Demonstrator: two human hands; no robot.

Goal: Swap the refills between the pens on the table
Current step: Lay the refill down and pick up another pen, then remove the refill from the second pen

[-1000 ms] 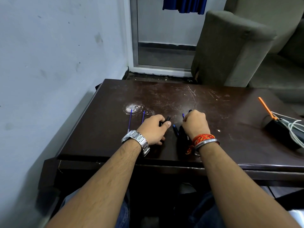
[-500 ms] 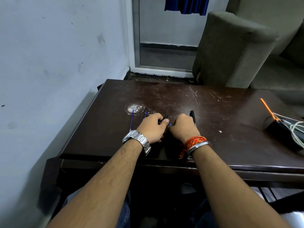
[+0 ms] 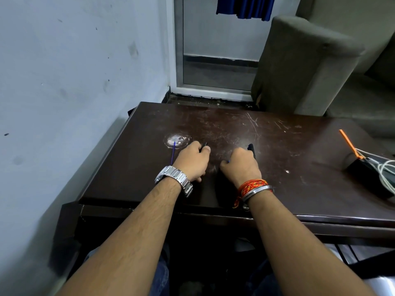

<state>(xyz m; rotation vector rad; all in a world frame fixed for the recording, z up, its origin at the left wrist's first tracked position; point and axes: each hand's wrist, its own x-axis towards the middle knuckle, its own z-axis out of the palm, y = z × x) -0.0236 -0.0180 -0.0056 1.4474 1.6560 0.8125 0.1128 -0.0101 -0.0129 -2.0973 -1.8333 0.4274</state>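
1. Left hand (image 3: 192, 162) clenched on a small black pen part (image 3: 204, 145); only its tip pokes out past the thumb. What the piece is exactly cannot be told.
2. Right hand (image 3: 241, 165) closed around a black pen (image 3: 251, 148); its end stands out beyond the knuckles, and a speck of blue shows at the thumb side, likely a refill tip.
3. Landmark: the white scuff ring (image 3: 176, 140) on the tabletop (image 3: 277, 146). A loose blue refill (image 3: 172, 154) lies with its far end on the ring and runs toward the left wrist, just beside the left hand. The two hands sit to the right of the ring, near each other but apart.
4. Handling, judged: refill is light, thin, and bends; it rolls easily. Pinch near the middle, steer by the tip end. Pen barrel is stiff, smooth plastic, likely slippery; hold the barrel firmly, twist at the joint.
5. Room: open tabletop beyond and right of the ring. Near edge lies just behind the wrists; a rolling refill could drop there. Black box with white cable (image 3: 372, 169) sits far right of the ring, well apart. Wall runs close on the left.
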